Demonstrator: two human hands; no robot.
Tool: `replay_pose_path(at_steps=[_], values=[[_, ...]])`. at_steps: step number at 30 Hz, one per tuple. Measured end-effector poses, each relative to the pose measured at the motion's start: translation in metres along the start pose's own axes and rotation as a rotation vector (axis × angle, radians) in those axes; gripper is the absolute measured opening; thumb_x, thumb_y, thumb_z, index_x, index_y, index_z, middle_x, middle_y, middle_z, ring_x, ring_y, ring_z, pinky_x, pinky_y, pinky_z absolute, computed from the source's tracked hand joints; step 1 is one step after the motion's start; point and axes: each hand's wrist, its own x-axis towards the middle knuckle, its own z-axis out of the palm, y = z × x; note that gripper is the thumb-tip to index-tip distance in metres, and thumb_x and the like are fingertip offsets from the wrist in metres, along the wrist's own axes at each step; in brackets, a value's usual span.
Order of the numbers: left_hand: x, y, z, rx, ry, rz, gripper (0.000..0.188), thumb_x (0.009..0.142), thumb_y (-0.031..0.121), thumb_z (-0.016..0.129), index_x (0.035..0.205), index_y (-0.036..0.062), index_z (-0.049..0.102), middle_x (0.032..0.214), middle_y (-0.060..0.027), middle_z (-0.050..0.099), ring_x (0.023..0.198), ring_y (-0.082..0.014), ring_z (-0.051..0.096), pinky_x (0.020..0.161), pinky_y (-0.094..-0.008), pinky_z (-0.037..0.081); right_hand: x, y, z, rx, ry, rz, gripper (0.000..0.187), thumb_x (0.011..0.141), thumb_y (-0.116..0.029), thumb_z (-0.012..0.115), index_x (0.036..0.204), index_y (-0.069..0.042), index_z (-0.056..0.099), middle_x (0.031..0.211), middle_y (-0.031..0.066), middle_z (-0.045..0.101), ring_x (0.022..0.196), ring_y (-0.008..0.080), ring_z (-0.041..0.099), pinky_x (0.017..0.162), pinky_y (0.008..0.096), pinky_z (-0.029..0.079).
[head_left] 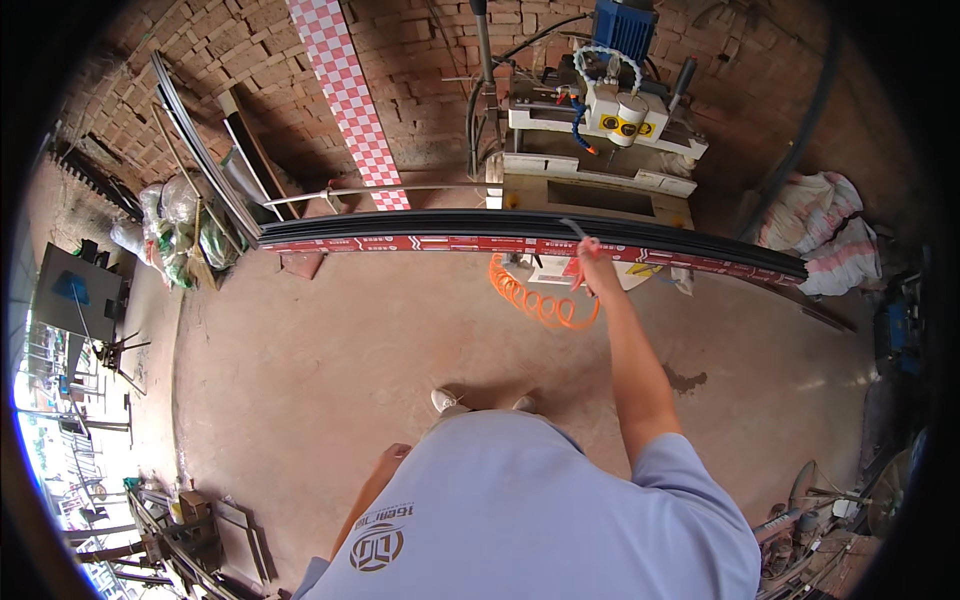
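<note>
My right hand (pixel 600 272) is closed round an air blow gun (pixel 574 229), its pale nozzle angled over long dark profile bars (pixel 430 222). From the gun hangs an orange coiled hose (pixel 530 302), which loops down to the left below the bars. Red printed film (pixel 390 243) covers the near side of the bars, which lie across the machine's front. Down beside my body hangs my left hand (pixel 395 455), away from the bars; its fingers are mostly hidden, so I cannot tell whether it is closed.
Behind the bars stands a drilling or milling machine (pixel 625 115) with a blue motor (pixel 625 30). A checkered red-and-white strip (pixel 350 95) leans on the brick wall. White sacks (pixel 825 235) lie at the right, stuffed bags (pixel 175 215) at the left. Concrete floor (pixel 330 340) surrounds my feet.
</note>
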Motion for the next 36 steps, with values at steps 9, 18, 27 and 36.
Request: replay_pose_path(at_steps=[9,18,27,36], values=[[0.006,-0.060,-0.028,-0.204,0.234,-0.212,0.034,0.092,0.033,0.067,0.105,0.0018,0.066,0.089,-0.0089,0.069,0.075,-0.0170,0.065,0.067,-0.0349,0.055,0.027,0.038,-0.016,0.012,-0.014,-0.072,0.049,0.101,-0.054,0.038,0.102,-0.010,0.060,0.056,0.0063,0.063,0.035,0.0111,0.044,0.032,0.0267,0.031],[-0.031,-0.082,0.008,-0.120,0.242,-0.280,0.038,0.090,0.038,0.067,0.109,0.0045,0.068,0.096,-0.0096,0.070,0.088,-0.0193,0.065,0.079,-0.0354,0.054,0.097,0.026,-0.013,-0.065,-0.155,0.231,0.039,0.095,-0.043,0.052,0.073,-0.010,0.053,0.053,0.0074,0.053,0.033,0.0178,0.041,0.032,0.0329,0.034],[-0.067,-0.059,0.042,-0.112,0.203,-0.271,0.042,0.090,0.043,0.065,0.111,0.0061,0.068,0.100,-0.0121,0.071,0.093,-0.0208,0.066,0.084,-0.0360,0.053,0.114,0.016,-0.008,-0.143,-0.222,0.253,0.047,0.095,-0.044,0.052,0.065,-0.008,0.052,0.057,0.0115,0.059,0.032,0.0163,0.039,0.033,0.0302,0.032],[-0.018,-0.155,0.064,-0.098,0.173,-0.142,0.029,0.092,0.027,0.062,0.102,0.0006,0.067,0.086,-0.0105,0.069,0.081,-0.0197,0.066,0.073,-0.0362,0.054,0.097,0.022,-0.015,-0.969,0.190,-0.118,0.037,0.090,-0.030,0.056,0.122,-0.012,0.062,0.114,0.0219,0.066,0.108,0.0372,0.063,0.090,0.0481,0.050]])
